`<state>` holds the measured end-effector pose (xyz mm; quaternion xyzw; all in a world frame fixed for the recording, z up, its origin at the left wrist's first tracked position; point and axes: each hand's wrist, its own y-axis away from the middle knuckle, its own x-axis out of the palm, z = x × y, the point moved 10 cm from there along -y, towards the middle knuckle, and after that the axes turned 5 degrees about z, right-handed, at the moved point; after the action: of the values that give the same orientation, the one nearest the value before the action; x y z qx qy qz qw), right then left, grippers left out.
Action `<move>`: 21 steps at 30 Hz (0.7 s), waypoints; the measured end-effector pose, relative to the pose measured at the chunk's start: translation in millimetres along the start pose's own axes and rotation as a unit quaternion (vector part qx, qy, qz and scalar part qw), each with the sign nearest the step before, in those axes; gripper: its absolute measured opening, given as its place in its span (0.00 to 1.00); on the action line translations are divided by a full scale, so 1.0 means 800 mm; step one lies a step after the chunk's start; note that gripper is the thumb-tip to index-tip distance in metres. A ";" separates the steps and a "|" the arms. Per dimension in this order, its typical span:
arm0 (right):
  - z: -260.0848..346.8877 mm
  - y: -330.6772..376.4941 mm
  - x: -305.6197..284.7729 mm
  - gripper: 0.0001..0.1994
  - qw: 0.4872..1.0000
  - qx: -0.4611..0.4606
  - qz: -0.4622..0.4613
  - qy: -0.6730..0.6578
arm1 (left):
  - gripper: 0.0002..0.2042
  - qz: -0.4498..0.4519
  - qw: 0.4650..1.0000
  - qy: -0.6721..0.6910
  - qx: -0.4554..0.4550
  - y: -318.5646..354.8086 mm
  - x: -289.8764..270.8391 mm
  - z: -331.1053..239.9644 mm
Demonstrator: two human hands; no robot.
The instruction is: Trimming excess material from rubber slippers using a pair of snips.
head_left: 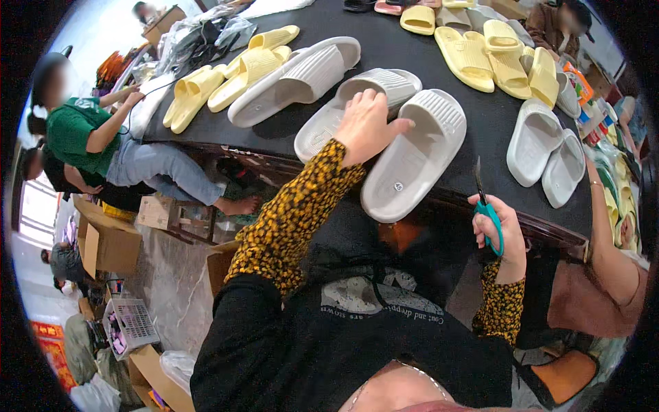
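My left hand [371,127] grips a pair of grey slide sandals at their adjoining sides. Its fingers reach over the left grey slide [318,132], and the thumb lies at the strap of the right grey slide [405,172]. The heel of that right slide juts past the near table edge, and a small round white sticker is on its footbed. In my right hand [504,230], by the table edge, is a pair of scissors [491,216] with teal handles, blades pointing up and away from me. Whether the blades are parted is hard to see.
Another grey slide [295,86] and several yellow slides [250,72] lie left on the black table [384,48]. More yellow slides [511,62] and a grey pair [535,144] are at right. A person in green [79,130] sits left; another person's arm [607,233] is close at right.
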<state>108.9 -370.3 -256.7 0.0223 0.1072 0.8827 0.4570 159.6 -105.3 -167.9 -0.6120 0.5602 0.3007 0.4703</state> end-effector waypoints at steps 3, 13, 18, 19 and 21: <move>-0.006 0.001 -0.007 0.17 1.000 -0.002 -0.002 -0.003 | 0.23 -0.021 1.000 -0.004 -0.021 -0.011 0.007 0.000; 0.029 0.021 -0.003 0.19 0.995 -0.090 -0.019 -0.031 | 0.06 -0.183 0.979 0.071 0.058 0.063 -0.030 -0.027; 0.049 0.019 0.009 0.24 0.991 -0.122 -0.048 0.040 | 0.05 -0.223 0.973 0.057 0.031 0.137 -0.068 -0.014; 0.046 0.015 0.010 0.24 0.991 -0.112 -0.058 0.038 | 0.05 -0.212 0.975 0.065 0.035 0.144 -0.068 -0.014; 0.071 0.015 0.035 0.27 0.956 -0.207 -0.041 0.201 | 0.11 -0.246 0.967 0.053 0.043 0.161 -0.079 -0.016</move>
<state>90.6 -344.9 -200.5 -0.2553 0.0122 0.8524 0.4561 20.5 -82.6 -137.6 -0.7248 0.4292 0.1187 0.5257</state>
